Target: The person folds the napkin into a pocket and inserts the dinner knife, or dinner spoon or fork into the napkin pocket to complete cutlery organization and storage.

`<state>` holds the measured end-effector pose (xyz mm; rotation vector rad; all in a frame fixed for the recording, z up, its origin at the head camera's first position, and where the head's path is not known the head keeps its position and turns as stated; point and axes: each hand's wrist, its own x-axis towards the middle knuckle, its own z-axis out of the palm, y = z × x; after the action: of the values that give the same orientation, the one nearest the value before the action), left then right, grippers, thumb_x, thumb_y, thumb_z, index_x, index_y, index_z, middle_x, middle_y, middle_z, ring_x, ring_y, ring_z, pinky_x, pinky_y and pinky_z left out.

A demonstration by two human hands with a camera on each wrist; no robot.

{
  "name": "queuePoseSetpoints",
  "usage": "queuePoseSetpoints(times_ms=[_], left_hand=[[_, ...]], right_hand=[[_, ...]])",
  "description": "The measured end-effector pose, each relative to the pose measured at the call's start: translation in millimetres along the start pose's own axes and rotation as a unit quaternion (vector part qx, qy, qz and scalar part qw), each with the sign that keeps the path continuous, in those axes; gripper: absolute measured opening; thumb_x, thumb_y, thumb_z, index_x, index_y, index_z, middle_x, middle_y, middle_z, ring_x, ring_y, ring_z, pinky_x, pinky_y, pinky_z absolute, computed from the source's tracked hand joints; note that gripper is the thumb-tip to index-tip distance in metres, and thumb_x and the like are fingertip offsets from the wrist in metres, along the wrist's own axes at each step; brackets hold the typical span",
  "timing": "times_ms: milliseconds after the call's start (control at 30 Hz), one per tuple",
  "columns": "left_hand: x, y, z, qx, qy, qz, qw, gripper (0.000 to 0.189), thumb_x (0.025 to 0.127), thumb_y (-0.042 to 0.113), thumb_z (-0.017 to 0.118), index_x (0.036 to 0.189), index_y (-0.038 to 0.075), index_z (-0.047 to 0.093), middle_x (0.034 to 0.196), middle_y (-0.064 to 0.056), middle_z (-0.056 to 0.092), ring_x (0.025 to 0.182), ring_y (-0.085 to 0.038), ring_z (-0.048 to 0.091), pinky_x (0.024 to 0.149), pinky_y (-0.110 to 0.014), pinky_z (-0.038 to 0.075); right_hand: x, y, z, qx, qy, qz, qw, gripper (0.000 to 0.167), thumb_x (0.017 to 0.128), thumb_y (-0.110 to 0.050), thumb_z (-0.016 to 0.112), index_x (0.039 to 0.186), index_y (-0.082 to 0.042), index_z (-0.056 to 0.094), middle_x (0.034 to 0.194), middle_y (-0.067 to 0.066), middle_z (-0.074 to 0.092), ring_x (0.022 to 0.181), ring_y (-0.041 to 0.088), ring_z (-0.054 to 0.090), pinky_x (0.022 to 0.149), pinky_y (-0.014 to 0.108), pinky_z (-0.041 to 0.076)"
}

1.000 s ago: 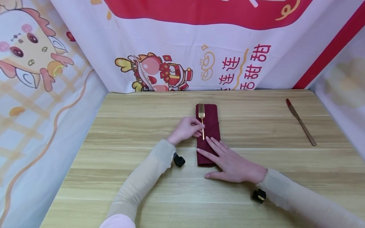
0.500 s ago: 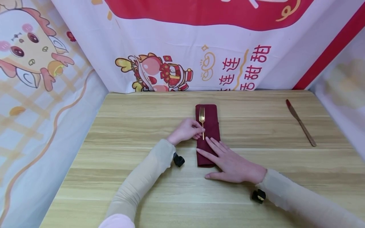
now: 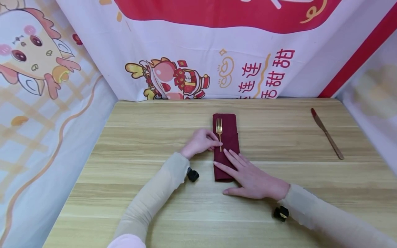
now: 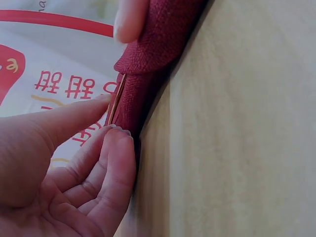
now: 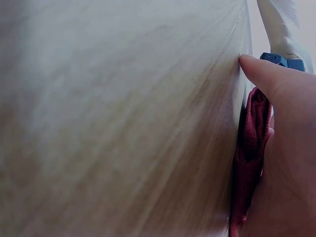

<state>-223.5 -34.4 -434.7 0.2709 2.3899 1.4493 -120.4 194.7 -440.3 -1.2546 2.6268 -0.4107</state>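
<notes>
A folded dark red cloth napkin lies lengthwise on the wooden table, with a gold fork along its left side, tines pointing away from me. My left hand pinches the fork's handle between thumb and fingers. In the left wrist view, the handle runs in at the edge of a napkin fold; its end is hidden there. My right hand rests with spread, straight fingers on the napkin's near half. The right wrist view has the napkin's layered side beside that hand.
A gold-coloured table knife lies slanted at the right of the wooden table. Printed cloth hangs behind the table's far edge, and another patterned cloth hangs along the left side.
My left hand has drawn the fork slightly toward me; its tines sit lower on the napkin and less handle shows before the fold. My right hand has stayed in place.
</notes>
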Motion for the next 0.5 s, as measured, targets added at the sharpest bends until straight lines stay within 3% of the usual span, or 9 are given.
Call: queuePoseSetpoints(times_ms=[200,367,500], left_hand=[[-5.4,3.7,-7.7,-0.001,0.033,0.034,0.9989,0.029,0.092,0.032,0.079,0.103,0.007,0.073,0.089,-0.005,0.073,0.077,-0.024,0.070,0.066,-0.034,0.059],[-10.4,8.5,-11.8,0.002,0.073,0.095,0.9928,0.038,0.093,0.035,0.078,0.115,0.004,0.073,0.102,-0.003,0.073,0.092,-0.018,0.069,0.079,-0.032,0.057],[-17.8,13.2,-12.9,0.012,0.089,0.122,0.9884,0.053,0.092,0.045,0.076,0.126,0.006,0.069,0.118,-0.004,0.071,0.107,-0.019,0.066,0.094,-0.038,0.053]], right_hand=[[0.9,0,-1,0.010,-0.010,0.014,0.9998,0.086,0.095,-0.070,0.053,0.164,-0.033,0.017,0.169,0.015,-0.001,0.154,0.033,-0.003,0.120,0.057,0.012],[1.5,2,-4,0.036,0.013,0.027,0.9989,0.085,0.095,-0.068,0.056,0.164,-0.036,0.018,0.170,0.009,0.001,0.153,0.035,0.003,0.118,0.058,0.016],[2.0,8,-15,0.046,0.046,0.038,0.9971,0.085,0.095,-0.068,0.055,0.164,-0.033,0.019,0.170,0.004,0.000,0.153,0.037,0.007,0.117,0.059,0.020]])
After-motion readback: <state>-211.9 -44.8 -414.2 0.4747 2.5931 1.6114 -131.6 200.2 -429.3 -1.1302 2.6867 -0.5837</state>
